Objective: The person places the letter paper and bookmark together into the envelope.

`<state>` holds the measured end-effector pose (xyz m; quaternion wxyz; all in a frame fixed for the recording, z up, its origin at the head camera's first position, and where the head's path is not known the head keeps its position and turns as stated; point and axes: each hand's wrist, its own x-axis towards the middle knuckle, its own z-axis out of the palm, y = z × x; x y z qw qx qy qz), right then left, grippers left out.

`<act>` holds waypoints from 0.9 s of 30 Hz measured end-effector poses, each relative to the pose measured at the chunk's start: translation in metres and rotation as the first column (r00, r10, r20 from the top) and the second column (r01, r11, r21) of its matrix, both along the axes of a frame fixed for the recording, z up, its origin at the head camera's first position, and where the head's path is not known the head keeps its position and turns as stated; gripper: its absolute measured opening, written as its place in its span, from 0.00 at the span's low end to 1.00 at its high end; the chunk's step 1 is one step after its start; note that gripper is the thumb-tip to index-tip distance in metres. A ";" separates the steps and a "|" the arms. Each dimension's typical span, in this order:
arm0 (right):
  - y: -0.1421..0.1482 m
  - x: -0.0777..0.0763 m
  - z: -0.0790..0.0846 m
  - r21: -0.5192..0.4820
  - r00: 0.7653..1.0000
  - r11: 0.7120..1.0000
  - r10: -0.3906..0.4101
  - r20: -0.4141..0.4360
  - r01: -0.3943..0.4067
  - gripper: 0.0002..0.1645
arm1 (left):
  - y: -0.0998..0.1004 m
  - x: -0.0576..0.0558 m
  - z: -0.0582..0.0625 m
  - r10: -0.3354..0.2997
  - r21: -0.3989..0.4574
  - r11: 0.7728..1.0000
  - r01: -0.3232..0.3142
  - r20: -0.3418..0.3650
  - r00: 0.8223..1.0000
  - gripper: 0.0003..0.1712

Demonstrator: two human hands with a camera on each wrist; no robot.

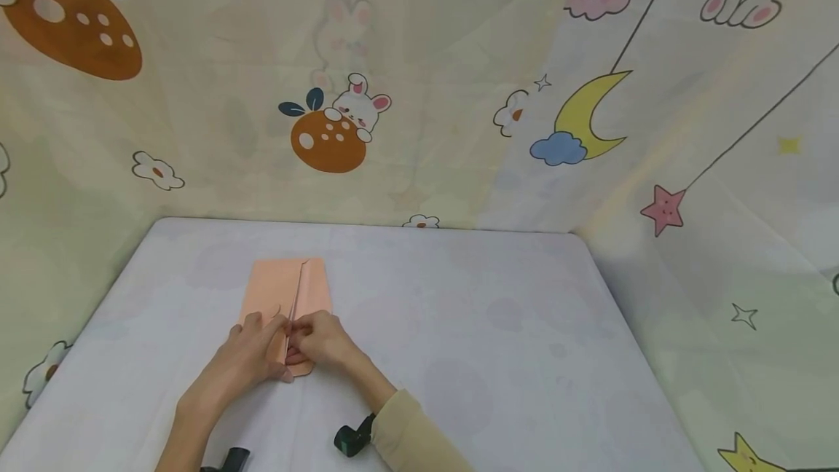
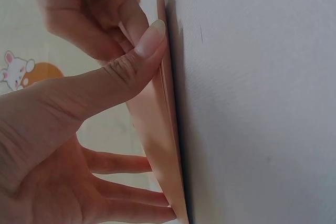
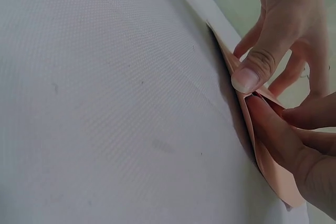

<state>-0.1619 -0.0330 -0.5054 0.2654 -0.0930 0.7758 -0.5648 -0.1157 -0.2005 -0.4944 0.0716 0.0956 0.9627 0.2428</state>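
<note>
A peach-coloured sheet of paper (image 1: pixel 275 281), folded with a long flap edge down its face, lies on the white table. My left hand (image 1: pixel 247 354) rests on its left part, fingers spread and fairly straight. In the left wrist view the left thumb (image 2: pixel 128 69) presses the paper near its close edge. My right hand (image 1: pixel 325 341) pinches the raised flap edge beside the left hand. The right wrist view shows a right finger or thumb (image 3: pixel 275 135) tucked inside the fold of the paper (image 3: pixel 281 182); the fold's inside is mostly hidden.
The white table (image 1: pixel 498 326) spreads around the paper. Dark straps or devices, one by the left wrist (image 1: pixel 234 459) and another by the right sleeve (image 1: pixel 354 439), sit near the front. Cartoon-printed cloth (image 1: pixel 446 151) stands behind and at both sides.
</note>
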 end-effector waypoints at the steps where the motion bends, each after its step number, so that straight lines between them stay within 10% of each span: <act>1: 0.000 0.000 0.000 0.021 1.000 1.000 0.003 -0.016 -0.003 0.16 | 0.000 0.000 0.000 -0.004 0.001 1.000 0.004 -0.006 1.000 0.41; 7: 0.004 0.000 -0.002 0.172 0.968 0.985 0.043 -0.247 0.000 0.12 | 0.002 0.001 -0.002 -0.007 -0.004 1.000 0.007 -0.035 0.999 0.39; 12: 0.009 -0.003 0.000 0.414 0.788 0.910 0.249 -0.563 0.008 0.14 | 0.004 0.006 -0.003 -0.011 -0.031 0.999 0.009 -0.082 0.997 0.40; 18: 0.014 -0.002 -0.001 0.583 0.686 0.808 0.472 -0.554 -0.084 0.23 | 0.005 0.008 -0.004 -0.024 -0.062 0.998 0.019 -0.093 0.995 0.50; 27: 0.015 0.004 -0.004 0.701 0.630 0.712 0.567 -0.531 -0.050 0.22 | 0.009 0.008 0.000 -0.015 -0.067 0.998 0.010 -0.079 0.997 0.41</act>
